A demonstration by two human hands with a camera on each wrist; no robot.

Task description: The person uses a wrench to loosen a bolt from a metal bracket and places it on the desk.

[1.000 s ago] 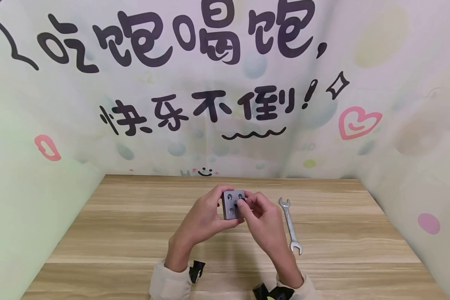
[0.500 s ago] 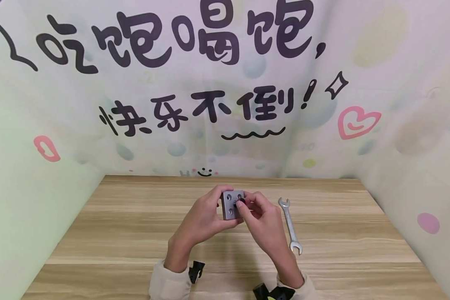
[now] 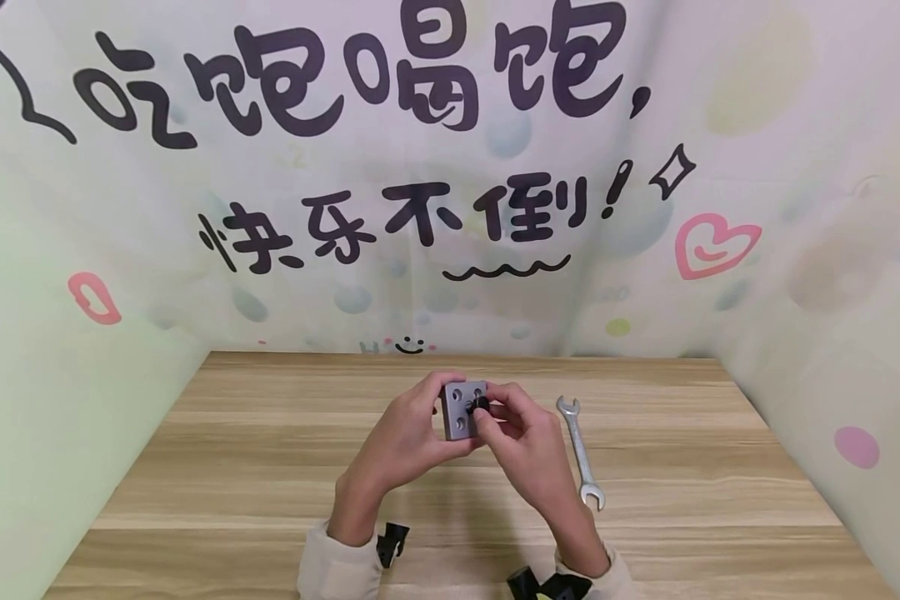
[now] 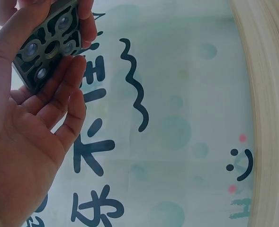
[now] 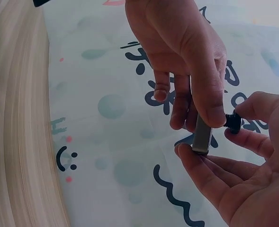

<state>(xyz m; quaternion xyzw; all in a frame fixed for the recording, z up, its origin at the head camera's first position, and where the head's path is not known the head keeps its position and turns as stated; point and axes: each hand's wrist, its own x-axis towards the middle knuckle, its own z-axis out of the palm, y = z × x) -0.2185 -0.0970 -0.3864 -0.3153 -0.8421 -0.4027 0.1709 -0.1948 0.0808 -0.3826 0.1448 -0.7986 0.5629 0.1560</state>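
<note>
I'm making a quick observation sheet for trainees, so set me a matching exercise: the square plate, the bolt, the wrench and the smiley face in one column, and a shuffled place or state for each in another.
Column one
1. Square plate
2. Bolt
3. Wrench
4. Smiley face

Column two
A. Lies on the wooden table
B. Printed on the backdrop
C. Black, pinched between thumb and finger of the right hand
D. Grey, with holes, held by the left hand

Right pairs: 1-D, 2-C, 3-A, 4-B
</note>
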